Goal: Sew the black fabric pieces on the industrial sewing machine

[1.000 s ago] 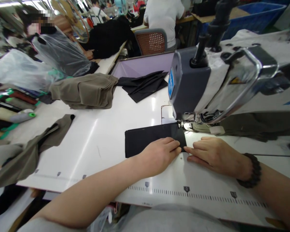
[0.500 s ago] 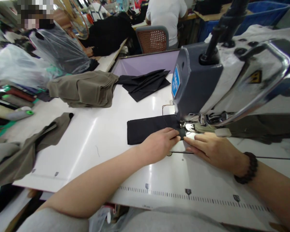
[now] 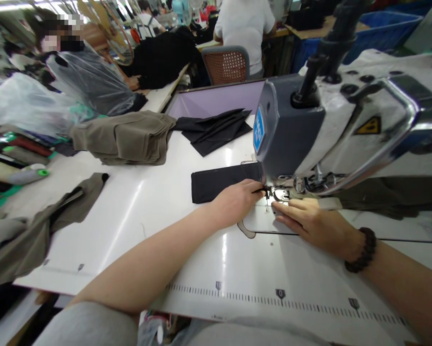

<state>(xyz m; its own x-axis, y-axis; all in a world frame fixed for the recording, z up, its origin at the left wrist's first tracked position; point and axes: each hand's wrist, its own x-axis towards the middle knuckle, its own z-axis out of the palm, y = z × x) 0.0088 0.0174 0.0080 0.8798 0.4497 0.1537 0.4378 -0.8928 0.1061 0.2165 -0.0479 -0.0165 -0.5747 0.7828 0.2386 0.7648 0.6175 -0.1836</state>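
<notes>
A folded strip of black fabric lies on the white table, its right end beside the presser foot of the sewing machine. My left hand rests on the strip's near right corner, fingers closed together on the edge; the thumb is mostly hidden. Bare metal of the needle plate shows between my hands. To the right of the foot, my right hand lies with fingers stretched out on the machine bed, holding nothing I can see. A dark beaded bracelet circles that wrist.
Behind the strip lie black fabric pieces and a stack of brown-grey fabric. More brown-grey cloth hangs over the left edge. Olive cloth lies beneath the machine arm. Thread cones stand left. Other people sit beyond.
The black strip and my left hand have shifted away from me, off the near part of the needle plate. My right hand has stayed nearly in place; the view has tilted slightly.
</notes>
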